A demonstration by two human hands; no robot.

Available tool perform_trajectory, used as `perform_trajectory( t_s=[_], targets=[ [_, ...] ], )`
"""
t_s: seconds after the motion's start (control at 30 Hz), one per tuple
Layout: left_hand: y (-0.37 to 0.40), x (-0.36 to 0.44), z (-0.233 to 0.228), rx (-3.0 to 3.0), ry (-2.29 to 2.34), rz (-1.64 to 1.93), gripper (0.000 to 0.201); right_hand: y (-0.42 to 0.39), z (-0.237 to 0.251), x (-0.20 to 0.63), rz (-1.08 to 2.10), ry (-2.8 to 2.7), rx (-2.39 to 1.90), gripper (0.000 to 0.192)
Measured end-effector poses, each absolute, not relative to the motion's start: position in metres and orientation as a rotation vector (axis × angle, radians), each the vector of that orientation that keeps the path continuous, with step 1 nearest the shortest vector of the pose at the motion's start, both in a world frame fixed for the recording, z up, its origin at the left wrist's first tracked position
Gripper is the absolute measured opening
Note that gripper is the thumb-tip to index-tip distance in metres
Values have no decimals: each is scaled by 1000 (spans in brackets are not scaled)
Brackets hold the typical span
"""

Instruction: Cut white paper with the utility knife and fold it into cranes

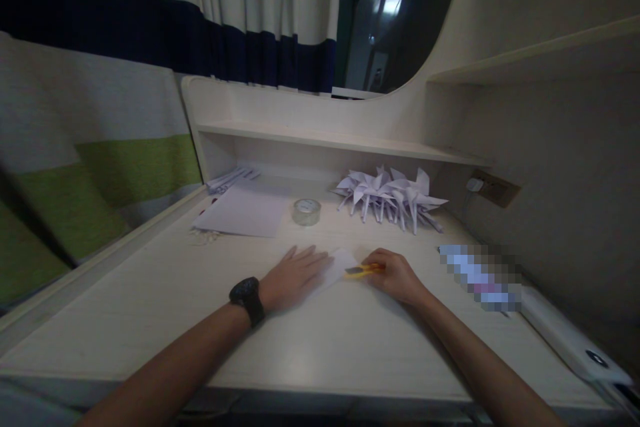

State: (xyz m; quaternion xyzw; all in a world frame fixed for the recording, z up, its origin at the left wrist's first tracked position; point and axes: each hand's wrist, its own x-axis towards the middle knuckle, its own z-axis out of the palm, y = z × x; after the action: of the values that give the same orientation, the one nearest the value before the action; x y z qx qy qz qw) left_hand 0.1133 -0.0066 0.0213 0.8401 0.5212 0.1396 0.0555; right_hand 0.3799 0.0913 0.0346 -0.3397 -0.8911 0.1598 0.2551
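Nothing readable here tbh. The long flat thing (480, 277) just right of the right hand (397, 277) is blurred out, and the small mark on the white device (575, 340) farther right is too tiny to read.

Left hand (293, 277) lay flat over the small paper sheet (341, 264), hiding most of it. The yellow tool (364, 271) in the right hand (395, 275) was too small to identify. Right of that hand, an object (480, 277) was blurred out. Both forearms ran off the bottom edge.
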Motion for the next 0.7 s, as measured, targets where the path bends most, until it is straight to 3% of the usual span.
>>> perform_trajectory(
  t_s=[0.7],
  targets=[
    [-7,112,18,2634,1665,368,46,76,31,377,461,-2434,-900,16]
  ],
)
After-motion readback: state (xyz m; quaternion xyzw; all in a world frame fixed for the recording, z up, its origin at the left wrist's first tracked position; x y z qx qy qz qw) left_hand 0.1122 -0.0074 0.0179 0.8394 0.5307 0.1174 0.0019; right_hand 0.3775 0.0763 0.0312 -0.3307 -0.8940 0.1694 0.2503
